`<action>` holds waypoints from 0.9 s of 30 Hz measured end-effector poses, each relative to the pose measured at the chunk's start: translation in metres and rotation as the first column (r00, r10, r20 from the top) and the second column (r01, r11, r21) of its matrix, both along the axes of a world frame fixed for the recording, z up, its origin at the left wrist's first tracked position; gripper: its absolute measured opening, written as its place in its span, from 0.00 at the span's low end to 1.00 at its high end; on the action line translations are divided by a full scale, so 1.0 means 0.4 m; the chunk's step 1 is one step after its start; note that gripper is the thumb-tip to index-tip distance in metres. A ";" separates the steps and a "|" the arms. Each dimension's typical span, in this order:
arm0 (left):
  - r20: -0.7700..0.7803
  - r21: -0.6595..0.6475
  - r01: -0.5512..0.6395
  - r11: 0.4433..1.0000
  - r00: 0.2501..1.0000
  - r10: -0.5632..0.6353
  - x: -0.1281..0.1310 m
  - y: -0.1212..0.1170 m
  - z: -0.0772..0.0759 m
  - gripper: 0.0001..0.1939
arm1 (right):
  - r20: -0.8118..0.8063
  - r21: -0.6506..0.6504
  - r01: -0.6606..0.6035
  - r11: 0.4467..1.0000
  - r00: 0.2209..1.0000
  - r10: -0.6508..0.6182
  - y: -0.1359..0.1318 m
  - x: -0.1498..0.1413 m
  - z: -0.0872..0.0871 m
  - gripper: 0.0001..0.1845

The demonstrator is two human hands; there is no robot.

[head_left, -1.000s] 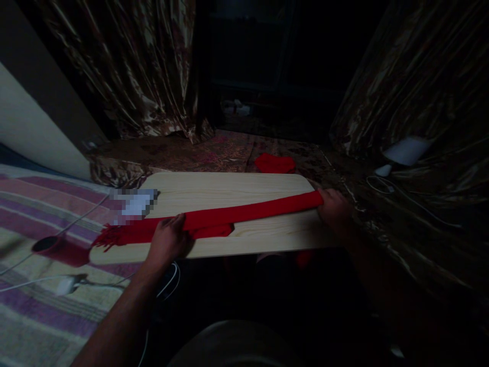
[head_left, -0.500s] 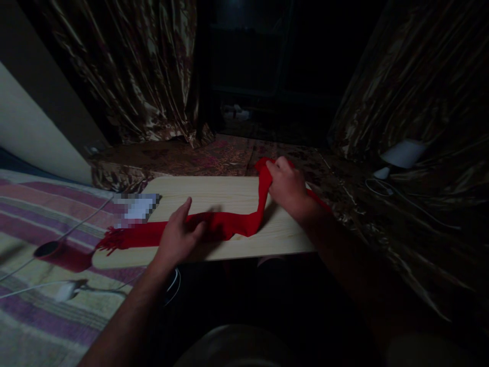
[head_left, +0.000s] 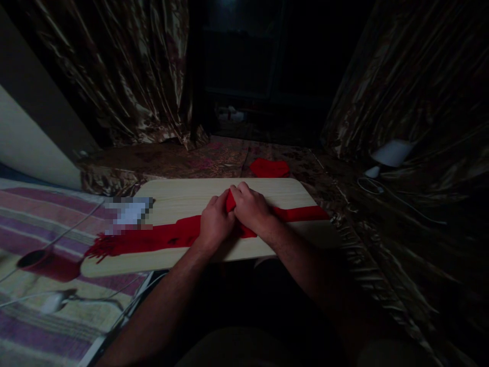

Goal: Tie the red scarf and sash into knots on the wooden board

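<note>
A long red scarf (head_left: 153, 238) lies across a pale wooden board (head_left: 183, 196), its fringed end hanging off the left edge. My left hand (head_left: 214, 223) and my right hand (head_left: 250, 208) meet at the middle of the board, both closed on a bunched fold of the scarf. The scarf's other part runs right from under my right hand toward the board's right edge.
A second red cloth (head_left: 269, 167) lies just beyond the board. A dark red mug (head_left: 46, 262) and white cables rest on a striped blanket (head_left: 34, 214) at the left. A white device (head_left: 389, 153) with a cord sits at the right. Shiny curtains hang behind.
My right hand has carried the scarf's right part from the board's right end to the middle, meeting my left hand. The left hand moved slightly right and closed on the scarf.
</note>
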State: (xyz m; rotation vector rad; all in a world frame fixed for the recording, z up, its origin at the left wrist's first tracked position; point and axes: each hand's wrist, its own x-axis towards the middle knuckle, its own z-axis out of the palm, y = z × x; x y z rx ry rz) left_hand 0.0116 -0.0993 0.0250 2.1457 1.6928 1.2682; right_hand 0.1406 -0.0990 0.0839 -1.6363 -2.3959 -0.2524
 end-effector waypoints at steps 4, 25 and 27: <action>0.020 0.034 -0.004 0.999 1.000 0.003 -0.047 0.003 -0.018 0.34 | 0.041 0.019 0.047 0.999 0.998 -0.048 0.002 0.053 -0.070 0.25; 0.008 -0.293 -0.330 0.897 0.938 0.348 -0.288 -0.063 -0.084 0.33 | 0.122 0.132 0.293 0.947 0.943 -0.308 0.064 0.565 -0.154 0.15; -0.123 -0.286 -0.338 0.897 0.941 0.315 -0.315 -0.068 -0.102 0.32 | 0.171 -0.009 0.222 0.975 0.961 -0.218 0.049 0.571 -0.159 0.14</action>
